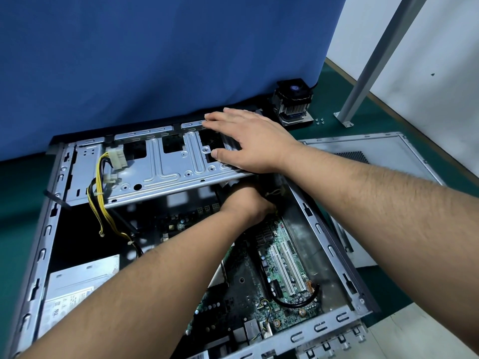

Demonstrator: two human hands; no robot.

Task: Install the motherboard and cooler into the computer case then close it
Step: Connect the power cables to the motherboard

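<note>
The open computer case (325, 234) lies on its side on the green table. A green motherboard (282, 270) lies inside it, at the right. My right hand (248, 141) rests flat, fingers straight, on the silver drive cage (166, 164) at the case's far end. My left hand (246, 200) reaches under that cage at the motherboard's far edge; its fingers are hidden, so I cannot tell what it holds. The cooler (294, 101), a black fan on a finned heatsink, stands on the table beyond the case.
The grey side panel (383, 156) lies flat to the right of the case. The power supply (75, 288) sits in the case's near left corner, with yellow and black cables (97, 193) running up to white connectors. Three small screws (320, 121) lie beside the cooler. A metal post (363, 81) stands at right.
</note>
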